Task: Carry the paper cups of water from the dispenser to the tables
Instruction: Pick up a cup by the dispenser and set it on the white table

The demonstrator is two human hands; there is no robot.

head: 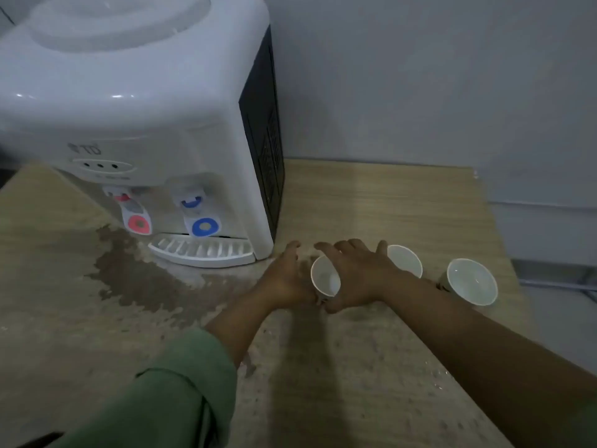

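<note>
Both hands flank a paper cup (325, 275) on the wet counter (371, 202), right of the dispenser (135, 124): left hand (286, 279) open-fingered beside it, right hand (358, 273) spread over its right side; firm hold unclear. Two more cups (405, 258) (471, 281) stand farther right.

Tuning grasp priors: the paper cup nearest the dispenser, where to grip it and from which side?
Grip the near cup by its side wall, below the rim, coming in level from left and right as the left hand and right hand flank it. It stands upright with an open mouth, so a top grip would probably crush the rim or dip in.
</note>
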